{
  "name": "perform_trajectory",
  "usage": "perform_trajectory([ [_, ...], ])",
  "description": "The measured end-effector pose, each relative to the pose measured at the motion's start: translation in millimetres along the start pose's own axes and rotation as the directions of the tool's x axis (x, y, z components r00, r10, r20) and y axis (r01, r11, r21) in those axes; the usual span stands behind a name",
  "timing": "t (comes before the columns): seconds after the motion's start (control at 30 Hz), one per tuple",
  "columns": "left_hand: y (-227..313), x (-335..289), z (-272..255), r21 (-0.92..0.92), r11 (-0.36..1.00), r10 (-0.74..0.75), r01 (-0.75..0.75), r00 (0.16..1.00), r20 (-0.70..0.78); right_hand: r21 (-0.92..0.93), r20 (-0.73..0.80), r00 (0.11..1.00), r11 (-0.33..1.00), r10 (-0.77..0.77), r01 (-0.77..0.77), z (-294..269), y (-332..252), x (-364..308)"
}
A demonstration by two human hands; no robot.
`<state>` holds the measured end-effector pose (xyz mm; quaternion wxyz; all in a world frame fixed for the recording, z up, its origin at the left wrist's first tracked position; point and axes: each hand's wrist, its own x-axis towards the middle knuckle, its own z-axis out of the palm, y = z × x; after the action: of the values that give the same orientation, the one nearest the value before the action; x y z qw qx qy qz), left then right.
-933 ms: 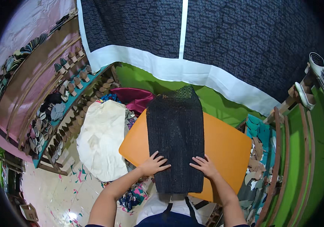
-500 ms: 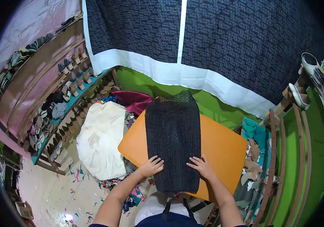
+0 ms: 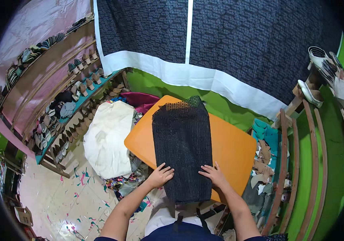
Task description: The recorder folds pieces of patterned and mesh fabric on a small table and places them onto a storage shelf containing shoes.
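Note:
A long piece of black, open-weave fabric [image 3: 183, 148] lies lengthwise over an orange tabletop [image 3: 232, 148]. Its far end looks sheer, with orange showing through, and its near end hangs past the table's front edge toward my lap. My left hand [image 3: 162, 175] rests on the fabric's left edge, fingers spread and pointing inward. On the opposite edge lies my right hand [image 3: 213, 175], also flat with its fingers apart. Neither hand grips the cloth. Parts of both palms are over the tabletop beside the fabric.
Left of the table, a white cloth [image 3: 107, 138] covers a heap of fabric scraps. A rack of shoes and heels [image 3: 65, 108] stands farther left. Scraps litter the tiled floor [image 3: 79, 201]. At right are a wooden rack [image 3: 283, 172] and a bin of offcuts [image 3: 262, 168]. Dark curtains [image 3: 256, 48] hang behind.
The far end of the black fabric now lies flatter, with more orange visible through and around it. Both hands stay at its edges. The view has shifted slightly.

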<state>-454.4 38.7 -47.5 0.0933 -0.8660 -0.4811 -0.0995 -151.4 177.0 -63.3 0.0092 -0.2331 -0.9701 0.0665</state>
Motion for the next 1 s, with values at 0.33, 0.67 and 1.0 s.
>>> perform_trajectory([
  [0.33, -3, 4, -37, 0.095, 0.992, 0.078, -0.081, 0.996, 0.034, -0.164, 0.087, 0.992, 0.984, 0.09, -0.075, -15, 13, -31],
  [0.67, -19, -30, -20, 0.029, 0.989, 0.13, -0.143, 0.953, 0.272, -0.052, 0.031, 1.0, 0.999, 0.003, -0.002, -11, 10, -38],
  [1.0, -48, -1, -29, -0.565, 0.742, -0.25, 0.361, 0.931, 0.266, 0.739, -0.19, 0.871, 0.65, 0.453, -0.177, 3, 46, -16],
])
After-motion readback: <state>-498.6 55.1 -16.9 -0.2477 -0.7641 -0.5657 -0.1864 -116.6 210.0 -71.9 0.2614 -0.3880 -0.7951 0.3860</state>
